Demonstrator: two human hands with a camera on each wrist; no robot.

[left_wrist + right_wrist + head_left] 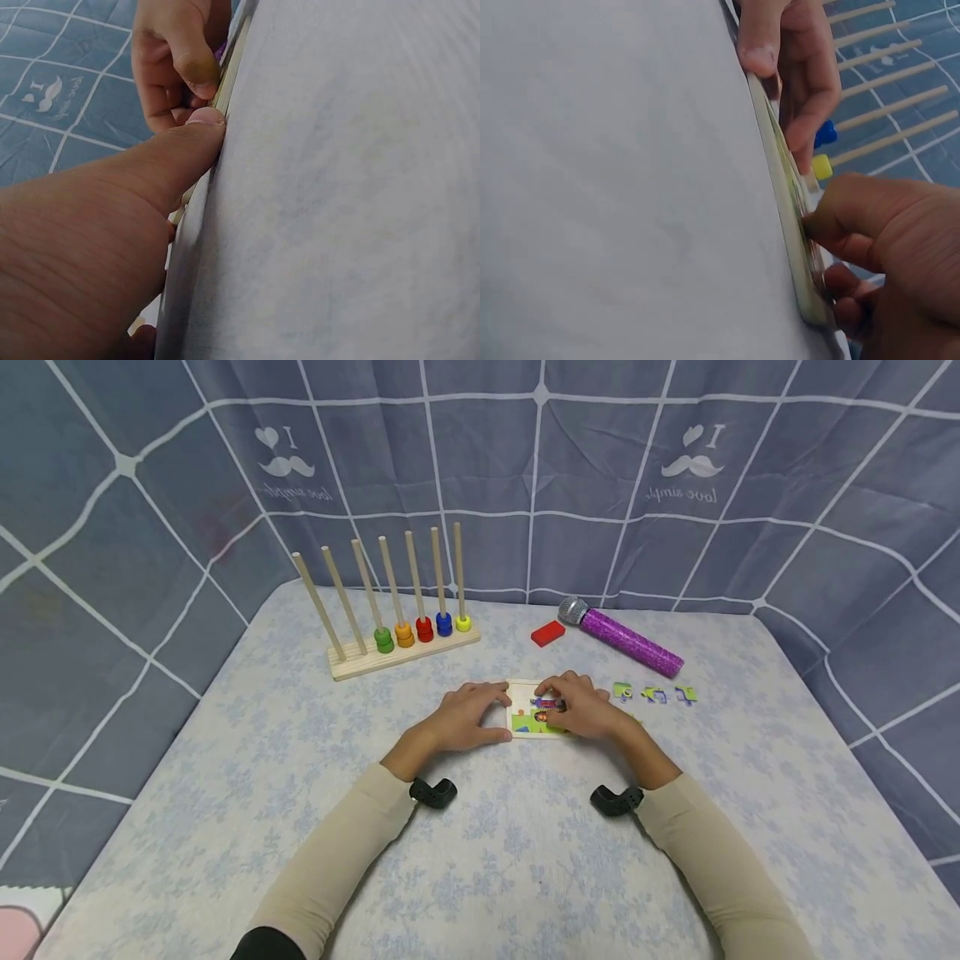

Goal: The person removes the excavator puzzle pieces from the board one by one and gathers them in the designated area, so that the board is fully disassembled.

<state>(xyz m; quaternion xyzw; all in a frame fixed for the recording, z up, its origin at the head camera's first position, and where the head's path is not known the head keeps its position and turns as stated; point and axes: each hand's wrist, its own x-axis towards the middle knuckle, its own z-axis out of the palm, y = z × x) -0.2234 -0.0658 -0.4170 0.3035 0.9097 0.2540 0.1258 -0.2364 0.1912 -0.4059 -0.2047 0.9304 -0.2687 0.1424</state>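
Note:
A small wooden jigsaw puzzle board lies flat on the table between the two hands, with green, picture-printed pieces in its lower part. My left hand holds the board at its left end, fingers at the far corner and thumb against the near edge. Over the board's right part, my right hand pinches a puzzle piece between thumb and fingers; the hand hides much of that piece. In the right wrist view, the right hand's thumb reaches in over the board's rim.
Several loose puzzle pieces lie right of the board. Behind them are a purple glitter microphone and a red block. A wooden peg rack with coloured rings stands at back left. A blue-grey curtain borders the table.

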